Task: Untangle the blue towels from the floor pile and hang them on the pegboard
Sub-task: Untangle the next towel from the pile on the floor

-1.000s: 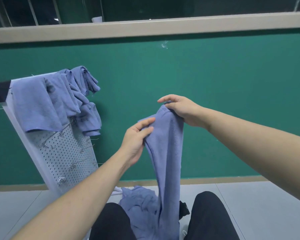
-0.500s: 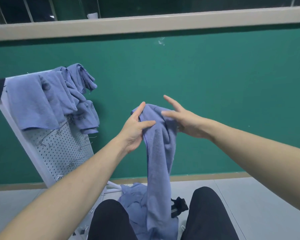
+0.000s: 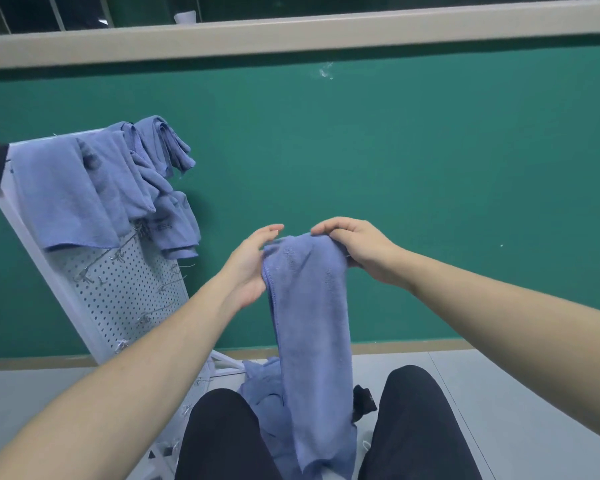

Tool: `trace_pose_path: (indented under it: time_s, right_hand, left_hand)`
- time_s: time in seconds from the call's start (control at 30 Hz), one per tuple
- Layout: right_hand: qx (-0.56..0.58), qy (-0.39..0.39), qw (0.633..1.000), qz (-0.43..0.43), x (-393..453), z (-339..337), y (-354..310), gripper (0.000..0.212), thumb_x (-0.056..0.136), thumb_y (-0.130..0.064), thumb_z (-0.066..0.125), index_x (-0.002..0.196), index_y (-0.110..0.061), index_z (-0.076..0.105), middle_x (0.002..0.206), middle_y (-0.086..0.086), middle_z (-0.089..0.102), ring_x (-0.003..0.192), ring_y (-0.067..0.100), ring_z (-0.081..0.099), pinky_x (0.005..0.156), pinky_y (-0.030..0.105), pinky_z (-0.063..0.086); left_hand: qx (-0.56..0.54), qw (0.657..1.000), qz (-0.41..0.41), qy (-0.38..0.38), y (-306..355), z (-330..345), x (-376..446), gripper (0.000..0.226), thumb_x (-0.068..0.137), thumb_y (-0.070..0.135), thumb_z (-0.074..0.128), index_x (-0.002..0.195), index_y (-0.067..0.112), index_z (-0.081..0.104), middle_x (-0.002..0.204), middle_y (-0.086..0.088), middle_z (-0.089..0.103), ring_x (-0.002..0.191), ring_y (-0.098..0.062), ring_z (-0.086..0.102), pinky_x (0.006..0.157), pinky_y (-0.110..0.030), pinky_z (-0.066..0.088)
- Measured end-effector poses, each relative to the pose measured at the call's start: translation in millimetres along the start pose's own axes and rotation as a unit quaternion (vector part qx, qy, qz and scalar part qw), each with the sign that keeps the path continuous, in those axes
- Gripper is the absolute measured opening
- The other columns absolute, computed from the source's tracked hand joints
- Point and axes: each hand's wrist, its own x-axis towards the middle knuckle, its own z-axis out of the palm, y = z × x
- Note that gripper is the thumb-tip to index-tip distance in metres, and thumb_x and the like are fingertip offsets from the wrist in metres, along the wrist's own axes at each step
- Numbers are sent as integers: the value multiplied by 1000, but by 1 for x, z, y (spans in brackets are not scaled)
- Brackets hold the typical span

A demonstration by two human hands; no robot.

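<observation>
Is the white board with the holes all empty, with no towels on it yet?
No, several blue towels already hang over the top of the pegboard.

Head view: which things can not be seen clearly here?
- Floor pile: mostly hidden by the held towel and the knees.
- Left hand: fingertips hidden behind the towel.
- Pegboard: top covered by hung towels; its foot is behind the left forearm.
- Print on one hung towel: too blurred to read.
</observation>
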Motion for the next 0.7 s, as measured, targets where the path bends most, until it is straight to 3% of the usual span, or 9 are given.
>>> trace_pose_path:
  time_s: [0.07, 0.17, 0.23, 0.3, 0.4, 0.5, 0.6, 0.7]
  right_hand:
    - [55, 9, 998, 26, 4, 0, -2, 37, 100, -6, 41, 98, -24, 73, 93, 0, 70, 80, 15, 60, 70, 30, 53]
    - [115, 15, 992, 47, 10, -4, -6, 33, 101, -4, 41, 102, -20, 70, 95, 11, 67, 86, 22, 61, 86, 39, 55]
    - [137, 19, 989, 58, 12, -7, -9, 32, 101, -3, 40, 104, -18, 68, 94, 10, 66, 82, 21, 60, 80, 34, 55]
    - [146, 30, 986, 73, 13, -10, -11, 31, 101, -3, 40, 103, -19, 67, 94, 10, 65, 78, 19, 59, 71, 30, 54]
    - [125, 56, 987, 84, 13, -13, -9, 31, 100, -5, 41, 101, -22, 67, 94, 9, 63, 79, 20, 56, 71, 31, 50]
    - [118, 56, 989, 75, 11, -16, -5, 24, 99, -19, 49, 101, -29, 70, 97, 3, 63, 91, 24, 57, 85, 36, 48]
    - [91, 18, 994, 61, 5, -14, -1, 24, 84, -48, 62, 107, -47, 70, 124, -9, 65, 119, 20, 60, 105, 42, 44]
    - [111, -32, 992, 52, 0, -16, 7, 46, 79, -43, 73, 120, -58, 58, 133, -7, 62, 122, 19, 59, 103, 44, 47]
  left_hand:
    - [-22, 999, -22, -30, -12, 0, -4, 15, 98, 26, 57, 109, 19, 65, 88, -11, 70, 75, -21, 68, 66, -31, 54]
    - [-22, 997, 32, -65, -33, -2, -6, 22, 97, 30, 59, 117, 26, 64, 114, -11, 71, 96, -22, 68, 85, -38, 53]
    - [-7, 992, 81, -93, -45, 0, -9, 37, 90, 21, 68, 125, 32, 61, 124, -4, 69, 106, -22, 67, 92, -43, 51]
    - [36, 987, 119, -99, -54, 5, -10, 51, 79, 13, 76, 122, 38, 64, 130, 1, 66, 109, -19, 66, 89, -39, 55]
    - [117, 980, 148, -66, -59, 16, -10, 40, 76, 8, 74, 102, 38, 75, 121, 4, 67, 96, -20, 63, 82, -37, 54]
    - [90, 990, 106, -33, -54, 27, -6, 35, 89, -5, 60, 77, 24, 77, 84, 1, 69, 73, -18, 53, 67, -29, 41]
    - [-4, 997, 69, -21, -44, 36, -3, 30, 95, -11, 50, 88, 10, 71, 77, -4, 72, 70, -16, 63, 67, -26, 53]
    - [-81, 995, 43, -35, -34, 38, -3, 28, 95, -13, 47, 106, 4, 66, 93, -12, 73, 77, -20, 71, 71, -29, 60]
